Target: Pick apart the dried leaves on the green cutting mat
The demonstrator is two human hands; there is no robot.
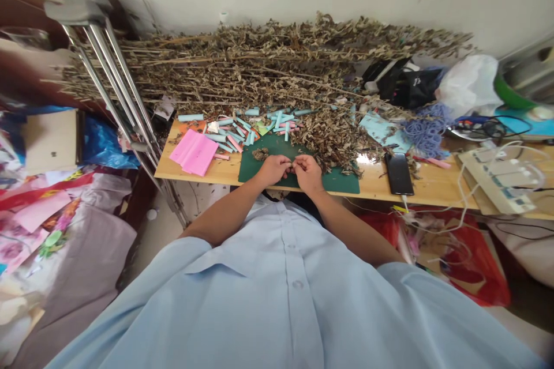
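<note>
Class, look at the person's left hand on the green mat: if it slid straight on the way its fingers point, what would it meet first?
The left hand points right, toward the right hand. It would most likely meet that hand's fingers first, which look nearly touching already.

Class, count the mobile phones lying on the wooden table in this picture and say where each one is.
1: a black phone lies flat on the table, right of the green mat. Others may be hidden under the clutter.

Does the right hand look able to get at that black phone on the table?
Probably yes. The right hand is over the green mat, and the phone lies flat just to its right on bare table, with only scattered dry leaves nearby.
</note>
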